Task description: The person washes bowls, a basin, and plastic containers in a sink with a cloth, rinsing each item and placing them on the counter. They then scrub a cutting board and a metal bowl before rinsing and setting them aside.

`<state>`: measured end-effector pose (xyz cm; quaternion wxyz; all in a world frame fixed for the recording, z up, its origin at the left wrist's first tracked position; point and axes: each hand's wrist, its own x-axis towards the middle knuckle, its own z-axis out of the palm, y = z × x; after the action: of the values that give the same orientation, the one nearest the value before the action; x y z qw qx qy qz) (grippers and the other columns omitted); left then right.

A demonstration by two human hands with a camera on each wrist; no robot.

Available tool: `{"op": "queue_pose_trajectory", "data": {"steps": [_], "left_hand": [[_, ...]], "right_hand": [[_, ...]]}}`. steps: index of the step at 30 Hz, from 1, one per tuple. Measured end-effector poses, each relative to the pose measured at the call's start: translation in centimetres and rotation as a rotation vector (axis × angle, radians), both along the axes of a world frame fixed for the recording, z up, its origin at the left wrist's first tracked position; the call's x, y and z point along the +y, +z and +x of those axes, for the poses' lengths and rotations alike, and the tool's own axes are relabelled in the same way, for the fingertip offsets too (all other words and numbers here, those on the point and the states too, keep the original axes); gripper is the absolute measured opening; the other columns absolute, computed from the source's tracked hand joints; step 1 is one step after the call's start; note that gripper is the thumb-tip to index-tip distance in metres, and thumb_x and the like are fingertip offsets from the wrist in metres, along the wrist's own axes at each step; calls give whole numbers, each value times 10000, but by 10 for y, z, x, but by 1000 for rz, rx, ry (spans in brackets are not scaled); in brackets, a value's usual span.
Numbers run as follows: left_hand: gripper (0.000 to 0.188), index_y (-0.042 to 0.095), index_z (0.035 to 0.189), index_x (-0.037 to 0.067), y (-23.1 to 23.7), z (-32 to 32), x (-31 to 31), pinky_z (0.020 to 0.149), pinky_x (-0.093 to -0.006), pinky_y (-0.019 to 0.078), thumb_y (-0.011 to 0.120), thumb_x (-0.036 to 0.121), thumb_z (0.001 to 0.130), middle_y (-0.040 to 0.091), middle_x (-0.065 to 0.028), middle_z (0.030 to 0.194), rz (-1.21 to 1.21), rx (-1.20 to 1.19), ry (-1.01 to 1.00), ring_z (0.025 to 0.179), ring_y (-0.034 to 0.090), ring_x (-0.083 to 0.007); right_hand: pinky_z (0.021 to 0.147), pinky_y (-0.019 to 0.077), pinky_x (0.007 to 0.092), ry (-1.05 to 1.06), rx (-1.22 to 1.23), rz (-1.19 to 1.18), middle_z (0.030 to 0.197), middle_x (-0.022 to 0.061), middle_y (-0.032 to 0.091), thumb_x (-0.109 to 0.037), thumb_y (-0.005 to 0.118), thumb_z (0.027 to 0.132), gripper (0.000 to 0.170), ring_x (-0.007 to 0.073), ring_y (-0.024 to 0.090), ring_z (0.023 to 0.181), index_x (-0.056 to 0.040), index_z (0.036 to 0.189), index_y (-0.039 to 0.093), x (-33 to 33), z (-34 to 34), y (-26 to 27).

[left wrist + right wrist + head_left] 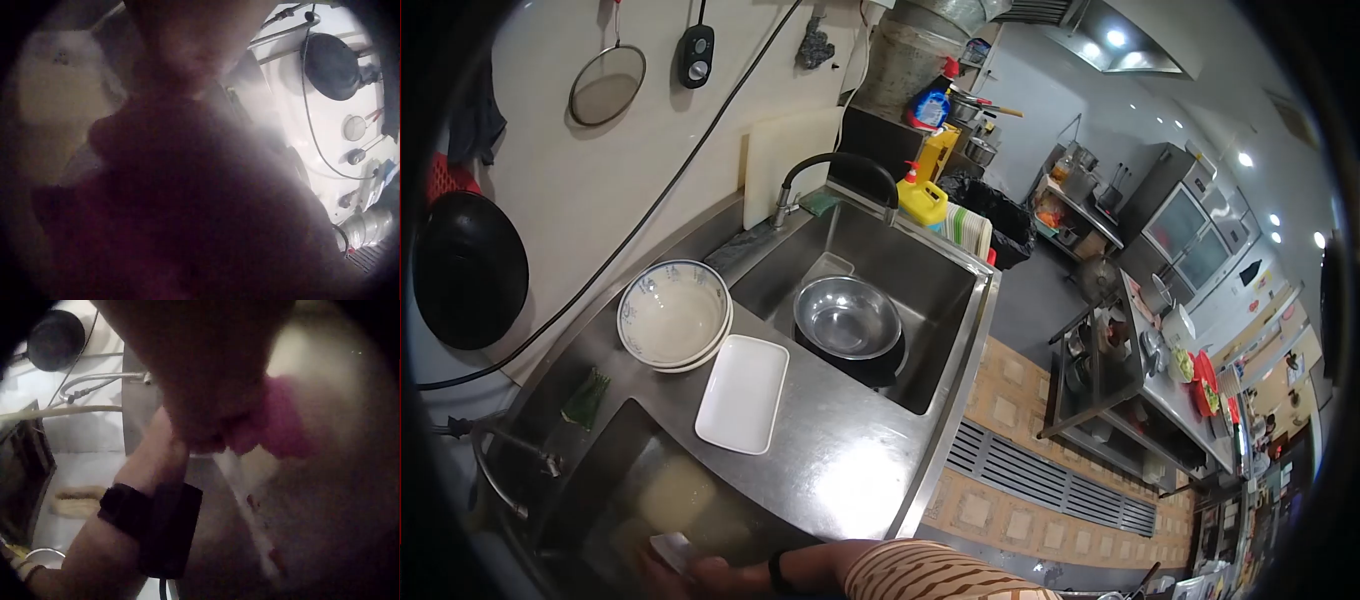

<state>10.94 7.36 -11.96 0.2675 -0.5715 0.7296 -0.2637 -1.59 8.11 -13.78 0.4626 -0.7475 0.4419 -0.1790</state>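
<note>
Low in the near sink, both hands are together over cloudy water. My right hand is beside a white dish, mostly hidden. In the right wrist view my right hand holds a bunched pink cloth against the dish, whose pale edge bears red marks. My left hand comes in from the lower left with a black wrist strap and grips the dish near the cloth; its fingers are largely hidden. Dark blur fills most of the left wrist view. Pale yellowish shapes show in the water.
Stacked patterned bowls and a white rectangular plate stand on the steel counter. The far sink holds a metal basin under a black faucet. A metal faucet borders the near sink, with green leaves nearby.
</note>
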Motion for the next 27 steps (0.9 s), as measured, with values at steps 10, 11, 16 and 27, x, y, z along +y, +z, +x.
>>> {"op": "queue_pose_trajectory", "data": {"steps": [10, 11, 16, 27], "left_hand": [[421, 455, 1151, -4, 2, 40, 58, 880, -385, 363, 568, 231, 820, 543, -149, 1075, 97, -818, -234, 948, 506, -270], [420, 455, 1151, -4, 4, 40, 61, 880, -385, 362, 568, 231, 820, 543, -149, 1075, 113, -835, -232, 947, 507, -271], [457, 428, 1177, 5, -1, 44, 76, 897, -396, 350, 580, 233, 811, 507, -147, 1121, 104, -847, -228, 993, 475, -280], [421, 406, 1158, 11, -13, 16, 54, 864, -375, 368, 560, 201, 815, 447, -133, 1151, -47, -915, -246, 1054, 436, -264]], "right_hand": [[547, 431, 340, -543, -422, 685, 678, 125, 564, -294, 392, 866, 303, 209, 568, 633, -87, 737, 572, -67, -60, -78], [581, 436, 341, -670, -171, 719, 708, 116, 578, -288, 409, 860, 264, 210, 576, 670, -99, 777, 573, -71, -79, -87], [683, 441, 343, -889, 11, 515, 765, 126, 600, -229, 458, 827, 184, 228, 583, 742, -94, 869, 575, -49, -85, -75], [853, 275, 477, -323, -640, -587, 908, 142, 512, -173, 471, 829, 158, 295, 463, 924, -51, 867, 563, -19, -7, 76]]}}
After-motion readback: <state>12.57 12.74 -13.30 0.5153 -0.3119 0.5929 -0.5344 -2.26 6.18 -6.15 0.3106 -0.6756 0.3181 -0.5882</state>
